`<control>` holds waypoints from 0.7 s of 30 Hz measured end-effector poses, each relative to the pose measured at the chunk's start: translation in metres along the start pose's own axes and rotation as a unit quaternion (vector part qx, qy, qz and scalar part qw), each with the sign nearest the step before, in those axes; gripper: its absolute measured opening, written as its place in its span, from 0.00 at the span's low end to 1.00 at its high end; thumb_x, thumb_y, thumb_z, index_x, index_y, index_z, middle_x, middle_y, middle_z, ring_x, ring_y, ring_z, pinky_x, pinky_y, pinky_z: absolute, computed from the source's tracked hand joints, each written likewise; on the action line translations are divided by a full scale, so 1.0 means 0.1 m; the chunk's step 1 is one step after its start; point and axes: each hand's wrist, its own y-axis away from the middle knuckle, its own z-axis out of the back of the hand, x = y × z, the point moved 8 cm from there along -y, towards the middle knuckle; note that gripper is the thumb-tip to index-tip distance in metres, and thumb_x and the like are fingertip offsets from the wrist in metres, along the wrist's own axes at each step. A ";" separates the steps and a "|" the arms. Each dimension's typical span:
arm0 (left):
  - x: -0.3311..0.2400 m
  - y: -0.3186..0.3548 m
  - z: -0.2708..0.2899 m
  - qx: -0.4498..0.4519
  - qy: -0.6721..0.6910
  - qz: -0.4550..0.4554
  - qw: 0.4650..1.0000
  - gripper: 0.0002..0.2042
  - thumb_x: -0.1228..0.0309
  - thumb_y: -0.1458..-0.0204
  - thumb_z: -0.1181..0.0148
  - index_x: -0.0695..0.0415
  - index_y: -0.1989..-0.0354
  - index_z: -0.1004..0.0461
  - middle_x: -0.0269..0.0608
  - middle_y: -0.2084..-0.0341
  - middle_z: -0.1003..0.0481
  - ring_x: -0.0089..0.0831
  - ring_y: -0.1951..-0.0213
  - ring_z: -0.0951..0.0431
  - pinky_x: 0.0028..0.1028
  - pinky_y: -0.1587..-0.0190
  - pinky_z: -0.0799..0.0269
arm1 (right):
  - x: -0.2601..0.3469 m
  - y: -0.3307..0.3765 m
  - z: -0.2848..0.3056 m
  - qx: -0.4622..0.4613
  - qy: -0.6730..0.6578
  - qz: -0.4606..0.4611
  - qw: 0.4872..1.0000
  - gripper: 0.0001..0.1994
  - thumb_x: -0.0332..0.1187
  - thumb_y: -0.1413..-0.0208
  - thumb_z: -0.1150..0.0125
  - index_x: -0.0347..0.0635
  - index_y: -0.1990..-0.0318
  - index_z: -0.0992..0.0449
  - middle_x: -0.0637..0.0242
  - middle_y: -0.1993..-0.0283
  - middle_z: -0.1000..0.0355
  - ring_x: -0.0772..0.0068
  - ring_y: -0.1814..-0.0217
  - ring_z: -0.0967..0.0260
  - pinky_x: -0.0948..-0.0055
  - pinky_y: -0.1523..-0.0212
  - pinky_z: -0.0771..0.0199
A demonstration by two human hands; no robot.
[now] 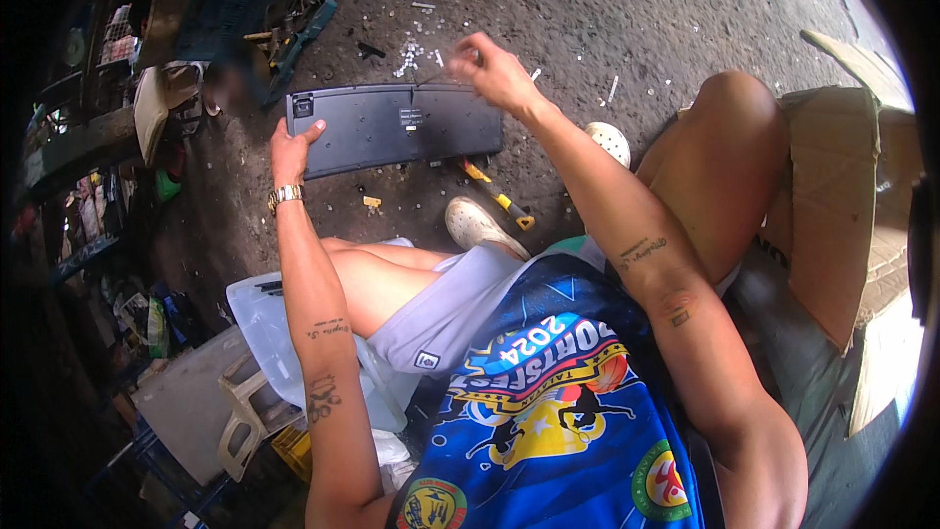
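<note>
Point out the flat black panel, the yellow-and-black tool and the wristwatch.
Flat black panel [367, 139]: head view, on its broad face.
Yellow-and-black tool [513, 211]: head view, on its handle.
Wristwatch [285, 195]: head view, on its metal band.

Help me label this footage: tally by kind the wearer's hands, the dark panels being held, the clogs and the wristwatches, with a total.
Hands, left hand and right hand: 2
Black panel, held at its left end: 1
Cream clogs: 2
Gold-coloured wristwatch: 1
Total: 6
</note>
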 end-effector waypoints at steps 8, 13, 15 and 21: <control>0.09 -0.06 0.05 -0.020 -0.041 0.009 0.999 0.21 0.74 0.53 0.24 0.65 0.51 0.23 0.46 0.58 0.16 0.33 0.60 0.17 0.31 0.51 0.25 | 0.02 0.00 -0.16 0.056 0.235 0.094 0.966 0.18 0.49 0.30 0.47 0.52 0.41 0.27 0.50 0.50 0.19 0.43 0.46 0.22 0.51 0.43 0.24; 0.08 -0.04 0.04 -0.016 -0.008 0.008 1.000 0.20 0.74 0.53 0.23 0.65 0.52 0.22 0.45 0.59 0.16 0.32 0.60 0.18 0.31 0.51 0.25 | -0.16 -0.07 -0.11 0.023 0.159 0.004 0.987 0.17 0.45 0.31 0.44 0.50 0.41 0.28 0.54 0.46 0.21 0.44 0.42 0.24 0.50 0.40 0.27; 0.08 -0.02 0.04 -0.018 -0.008 0.010 1.000 0.20 0.74 0.53 0.23 0.65 0.53 0.22 0.45 0.59 0.16 0.31 0.60 0.18 0.31 0.51 0.25 | -0.14 -0.08 -0.12 0.019 0.162 0.019 0.986 0.19 0.48 0.31 0.44 0.49 0.40 0.29 0.56 0.44 0.22 0.44 0.40 0.26 0.50 0.39 0.27; 0.07 -0.01 0.03 -0.020 -0.015 0.020 0.999 0.20 0.74 0.53 0.23 0.65 0.53 0.22 0.44 0.60 0.16 0.31 0.61 0.18 0.31 0.51 0.25 | -0.10 -0.07 -0.08 -0.008 0.183 0.029 0.983 0.23 0.53 0.31 0.48 0.53 0.36 0.32 0.56 0.46 0.19 0.45 0.38 0.26 0.47 0.38 0.28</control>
